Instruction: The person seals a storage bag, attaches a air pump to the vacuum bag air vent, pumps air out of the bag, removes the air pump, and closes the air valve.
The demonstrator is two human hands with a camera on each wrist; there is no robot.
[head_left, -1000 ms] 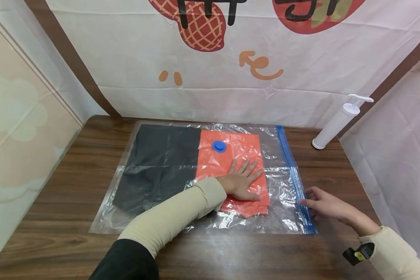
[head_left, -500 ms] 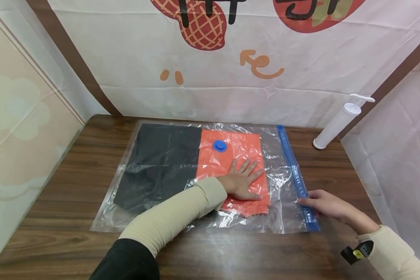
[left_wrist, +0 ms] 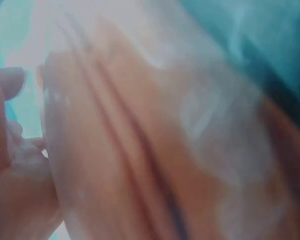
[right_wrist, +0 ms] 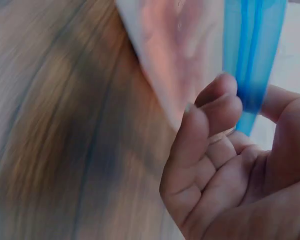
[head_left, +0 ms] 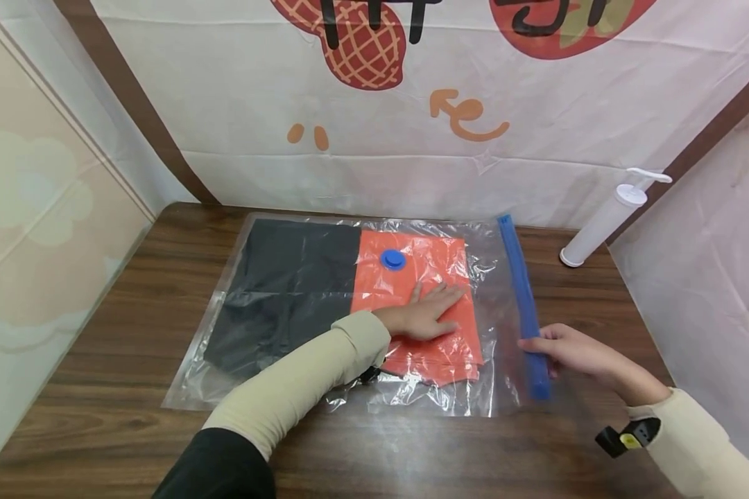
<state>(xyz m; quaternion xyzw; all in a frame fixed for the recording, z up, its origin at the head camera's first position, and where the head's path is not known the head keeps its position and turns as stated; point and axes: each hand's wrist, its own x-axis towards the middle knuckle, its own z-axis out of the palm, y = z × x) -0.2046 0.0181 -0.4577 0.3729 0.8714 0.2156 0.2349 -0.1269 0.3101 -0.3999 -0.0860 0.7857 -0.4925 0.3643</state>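
A clear vacuum storage bag [head_left: 494, 291] lies flat on the brown table, with black folded cloth [head_left: 287, 291] at its left and orange folded cloth [head_left: 440, 253] beside that. Its round blue valve [head_left: 392, 260] sits over the orange part. My left hand [head_left: 421, 319] rests on the bag above the orange cloth, fingers spread and straight. At the bag's right edge, my right hand [head_left: 580, 355] pinches the blue zip strip [head_left: 518, 277] between thumb and fingers, lifting that edge. The right wrist view shows the strip [right_wrist: 252, 45] running into the curled fingers [right_wrist: 221, 107]. The left wrist view is blurred.
A white hand pump [head_left: 602, 225] stands at the table's back right corner, leaning in this view. Printed cloth walls [head_left: 225, 104] close off the back and both sides. Wooden tabletop [head_left: 412, 457] shows in front of the bag.
My right hand has gone from touching the zip strip to pinching it, and has raised it and drawn it slightly left. My left hand has slid a little up and left on the orange part.
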